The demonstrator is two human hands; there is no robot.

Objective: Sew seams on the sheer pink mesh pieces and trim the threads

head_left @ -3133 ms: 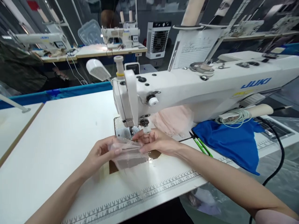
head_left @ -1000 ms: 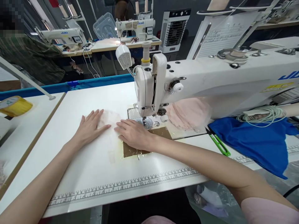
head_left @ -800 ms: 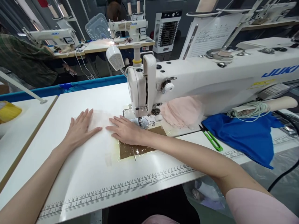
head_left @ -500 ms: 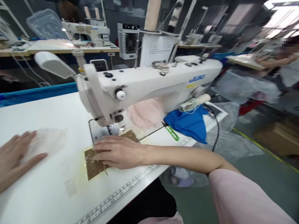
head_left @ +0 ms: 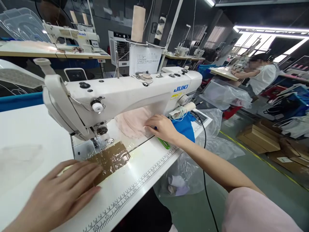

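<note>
My left hand (head_left: 66, 190) lies flat with its fingers stretched out over the lower left of a brown taped patch (head_left: 116, 158), in front of the needle area. My right hand (head_left: 163, 129) reaches to a pile of thin pale pink fabric (head_left: 130, 122) under the machine arm. Its fingertips close on the fabric's right edge, though the grip is partly hidden. Green thread snips (head_left: 164, 143) lie under this hand, partly covered. The white sewing machine (head_left: 135, 93) stands across the table. A sheer pale piece of fabric (head_left: 20, 156) lies flat at the left.
A blue cloth (head_left: 184, 129) and a thread-wound cone (head_left: 182, 111) lie by the machine's right end. A printed ruler (head_left: 135, 193) runs along the table's front edge. A black cable (head_left: 205, 174) hangs beside plastic bags. Another person (head_left: 263, 75) works at the far right.
My right hand has moved right from the brown patch to the pink fabric. My left hand has come from the sheer piece onto the patch. The view has turned right.
</note>
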